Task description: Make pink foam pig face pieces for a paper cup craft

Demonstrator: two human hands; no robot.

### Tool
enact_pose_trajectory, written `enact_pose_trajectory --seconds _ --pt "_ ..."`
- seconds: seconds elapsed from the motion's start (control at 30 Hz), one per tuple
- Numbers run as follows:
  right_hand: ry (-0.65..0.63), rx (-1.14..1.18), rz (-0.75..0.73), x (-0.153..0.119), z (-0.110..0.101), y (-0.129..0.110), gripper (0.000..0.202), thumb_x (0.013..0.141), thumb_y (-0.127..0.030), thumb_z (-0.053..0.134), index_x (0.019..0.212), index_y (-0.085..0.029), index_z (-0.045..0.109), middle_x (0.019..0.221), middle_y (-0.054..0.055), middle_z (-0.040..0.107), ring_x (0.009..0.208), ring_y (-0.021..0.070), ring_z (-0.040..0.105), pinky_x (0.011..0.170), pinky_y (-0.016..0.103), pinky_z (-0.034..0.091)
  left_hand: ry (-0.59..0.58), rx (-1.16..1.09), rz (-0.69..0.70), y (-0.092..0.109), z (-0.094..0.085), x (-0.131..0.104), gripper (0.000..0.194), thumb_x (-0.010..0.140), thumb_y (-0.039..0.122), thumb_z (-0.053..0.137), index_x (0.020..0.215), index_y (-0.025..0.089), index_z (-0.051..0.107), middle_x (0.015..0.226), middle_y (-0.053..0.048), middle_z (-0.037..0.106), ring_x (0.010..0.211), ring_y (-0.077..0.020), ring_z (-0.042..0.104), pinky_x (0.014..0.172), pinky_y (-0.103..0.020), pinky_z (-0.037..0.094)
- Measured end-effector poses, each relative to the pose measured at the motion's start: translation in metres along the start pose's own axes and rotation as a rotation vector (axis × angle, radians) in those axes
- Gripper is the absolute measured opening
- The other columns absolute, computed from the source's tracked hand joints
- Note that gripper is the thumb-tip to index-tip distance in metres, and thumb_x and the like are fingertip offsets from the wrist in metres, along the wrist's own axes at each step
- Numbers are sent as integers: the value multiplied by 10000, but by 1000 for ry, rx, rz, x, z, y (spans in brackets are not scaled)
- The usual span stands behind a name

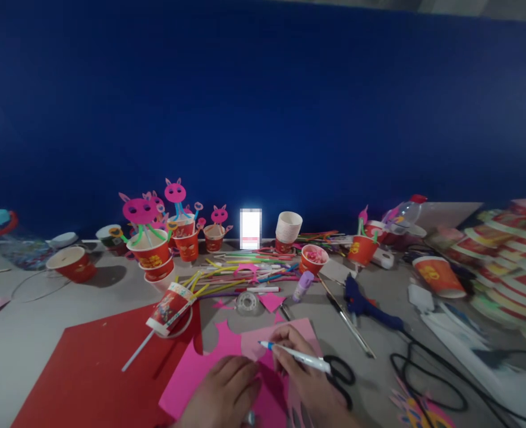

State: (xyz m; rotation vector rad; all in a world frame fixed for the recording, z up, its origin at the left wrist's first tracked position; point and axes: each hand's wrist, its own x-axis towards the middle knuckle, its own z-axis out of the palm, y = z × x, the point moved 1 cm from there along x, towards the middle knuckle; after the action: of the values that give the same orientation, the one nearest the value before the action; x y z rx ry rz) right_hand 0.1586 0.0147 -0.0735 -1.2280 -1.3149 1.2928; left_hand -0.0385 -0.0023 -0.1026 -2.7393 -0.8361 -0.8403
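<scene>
My right hand [301, 368] is closed around a white marker [305, 358], its blue tip over light pink paper [256, 345]. My left hand [227, 389] rests on bright pink paper [185, 374], its fingers bent and close together; a small shiny object shows under it, too hidden to name. The bright pink sheet has curved cutouts along its top edge. Black scissor handles [343, 377] lie just right of my right hand. Red paper [93, 356] lies at the left.
Pink cat-face figures stand in red cups [150, 252] at the back left. Behind the papers lie pipe cleaners [227, 273], a tape roll [247, 302] and a glue stick [303, 286]. A blue glue gun [369, 309] with a black cord and stacked cups [512, 267] are at the right.
</scene>
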Motion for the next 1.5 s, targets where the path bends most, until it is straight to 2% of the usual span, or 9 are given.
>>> enact_pose_trajectory --seconds 0.13,0.23,0.37,0.53,0.7,0.87,1.03,1.27,1.5 --pt "26 1 1 -1 -2 1 342 891 -547 612 795 -226 544 640 -31 539 606 150 507 600 260 419 -128 -55 -95 6 -8 -5 308 894 376 620 1142 195 634 1136 -53 716 1031 -216 628 934 -336 513" --pt "19 -1 -34 1 -5 2 319 890 -529 615 804 -227 556 640 -32 538 587 148 499 568 259 406 -214 -31 -75 11 -14 -3 349 903 405 620 1169 179 636 1185 -57 703 1095 -227 602 1011 -344 474" --pt "40 -84 -85 4 -8 0 312 897 -499 605 776 -216 556 635 -36 505 576 140 473 548 258 376 -285 13 -53 14 -23 3 337 928 397 602 1162 159 648 1175 -66 709 1104 -228 606 1004 -346 472" --pt "-73 -145 -109 -3 -9 -9 189 924 -378 562 836 -211 574 694 -24 557 632 145 518 599 258 406 -351 20 -36 18 -30 1 403 941 441 587 1232 165 631 1304 -85 660 1176 -261 590 1004 -393 470" --pt "-179 -240 -101 -11 -14 -12 90 886 -290 575 865 -202 581 732 -14 603 657 150 566 610 257 420 -406 53 2 23 -28 -6 444 966 428 557 1295 133 607 1347 -127 630 1269 -288 537 1078 -436 400" --pt "-96 -355 -207 -13 -14 -7 102 811 -202 572 711 -206 553 643 -31 551 609 138 509 587 252 386 -490 56 -9 22 -28 -6 518 967 474 539 1350 126 566 1404 -151 582 1308 -294 513 1105 -442 368" --pt "-83 -370 -289 -12 -8 1 135 790 -172 529 664 -218 515 601 -40 511 563 134 466 550 255 350 -510 39 1 20 -31 -6 538 986 483 502 1400 140 516 1439 -124 558 1341 -279 481 1133 -419 333" --pt "-127 -366 -263 -11 -8 1 156 839 -189 501 687 -220 517 609 -40 514 561 135 473 541 258 347 -554 33 -6 20 -32 -5 585 976 507 506 1414 119 492 1460 -126 535 1344 -293 462 1141 -431 308" --pt "-150 -375 -274 -10 -7 5 143 849 -187 499 714 -217 534 624 -42 524 564 129 482 547 249 352 -541 34 -10 21 -31 -6 567 990 500 475 1413 122 487 1467 -130 528 1350 -297 462 1144 -438 298"
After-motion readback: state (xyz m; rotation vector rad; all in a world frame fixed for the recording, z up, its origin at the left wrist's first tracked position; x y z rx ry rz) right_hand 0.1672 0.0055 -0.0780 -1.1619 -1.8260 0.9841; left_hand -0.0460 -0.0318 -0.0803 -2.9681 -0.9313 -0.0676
